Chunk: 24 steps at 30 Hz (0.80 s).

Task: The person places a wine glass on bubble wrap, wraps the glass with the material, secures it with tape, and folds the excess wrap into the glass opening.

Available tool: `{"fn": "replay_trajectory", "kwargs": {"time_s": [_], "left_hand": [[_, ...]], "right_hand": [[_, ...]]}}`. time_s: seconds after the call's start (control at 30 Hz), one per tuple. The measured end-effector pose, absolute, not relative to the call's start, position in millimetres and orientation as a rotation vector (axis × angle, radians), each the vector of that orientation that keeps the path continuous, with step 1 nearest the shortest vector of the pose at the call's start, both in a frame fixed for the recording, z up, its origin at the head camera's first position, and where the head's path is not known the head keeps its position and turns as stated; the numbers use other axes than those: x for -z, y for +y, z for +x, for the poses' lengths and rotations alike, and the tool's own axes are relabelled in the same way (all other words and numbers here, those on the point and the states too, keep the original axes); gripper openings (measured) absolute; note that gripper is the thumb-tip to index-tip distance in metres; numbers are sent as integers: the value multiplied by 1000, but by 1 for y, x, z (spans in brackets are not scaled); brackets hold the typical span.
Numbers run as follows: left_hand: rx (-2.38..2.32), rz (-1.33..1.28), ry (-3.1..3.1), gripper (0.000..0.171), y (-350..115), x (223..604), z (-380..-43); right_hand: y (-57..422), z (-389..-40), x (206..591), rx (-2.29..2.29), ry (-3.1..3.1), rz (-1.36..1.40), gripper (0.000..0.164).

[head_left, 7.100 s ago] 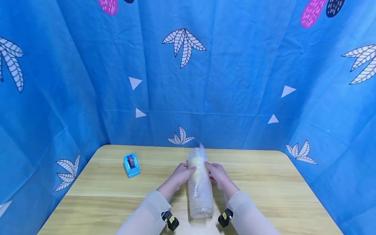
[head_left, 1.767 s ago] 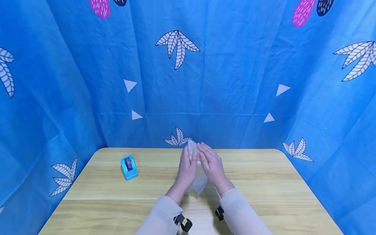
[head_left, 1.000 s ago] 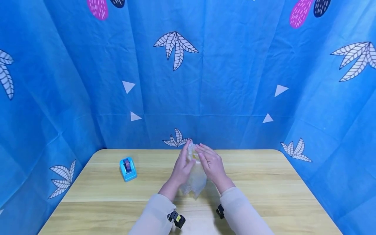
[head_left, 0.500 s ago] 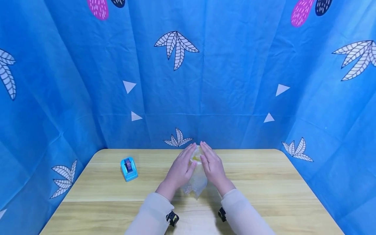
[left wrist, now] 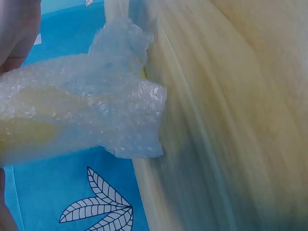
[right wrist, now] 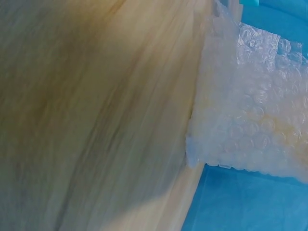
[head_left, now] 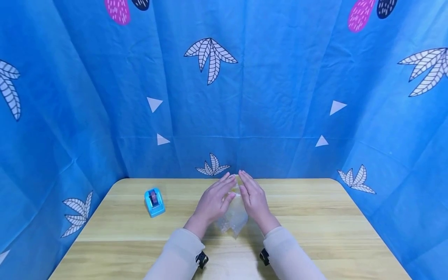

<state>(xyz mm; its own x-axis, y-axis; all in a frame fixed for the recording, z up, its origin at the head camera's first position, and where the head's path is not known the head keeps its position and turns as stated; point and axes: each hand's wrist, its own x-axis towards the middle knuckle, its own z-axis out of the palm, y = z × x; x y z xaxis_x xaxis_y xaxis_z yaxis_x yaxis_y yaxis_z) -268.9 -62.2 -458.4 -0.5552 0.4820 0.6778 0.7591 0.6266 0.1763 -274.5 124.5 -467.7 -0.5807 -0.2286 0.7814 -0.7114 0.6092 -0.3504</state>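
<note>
A bundle of clear bubble wrap (head_left: 235, 214) stands upright on the table between my two hands, something yellow showing through it. Its loose lower end flares out near the wood, as the left wrist view shows the bubble wrap (left wrist: 130, 106). My left hand (head_left: 211, 202) lies along the bundle's left side, fingers nearly straight and leaning over its top. On the opposite side my right hand (head_left: 254, 198) presses with straight fingers, thumb toward the near face. In the right wrist view the bubble wrap (right wrist: 255, 110) fills the right part. What is inside is mostly hidden.
A blue tape dispenser (head_left: 154, 203) with a roll in it sits on the left of the wooden table (head_left: 315, 217). A blue patterned curtain (head_left: 287, 97) hangs right behind the table's far edge and along both sides.
Several seconds ago the bundle lay lengthwise on the table with both hands gripping it; now it stands upright. Over the last second, my left hand's fingers have moved inward over the top.
</note>
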Motion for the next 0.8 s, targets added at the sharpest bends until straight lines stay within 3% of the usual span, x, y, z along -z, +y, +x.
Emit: {"fn": "replay_trajectory", "kwargs": {"time_s": [0.8], "left_hand": [[542,-994,-2265,45,-65,453,-269]], "right_hand": [[125,-276,468,-848,-2164,769,51]]}}
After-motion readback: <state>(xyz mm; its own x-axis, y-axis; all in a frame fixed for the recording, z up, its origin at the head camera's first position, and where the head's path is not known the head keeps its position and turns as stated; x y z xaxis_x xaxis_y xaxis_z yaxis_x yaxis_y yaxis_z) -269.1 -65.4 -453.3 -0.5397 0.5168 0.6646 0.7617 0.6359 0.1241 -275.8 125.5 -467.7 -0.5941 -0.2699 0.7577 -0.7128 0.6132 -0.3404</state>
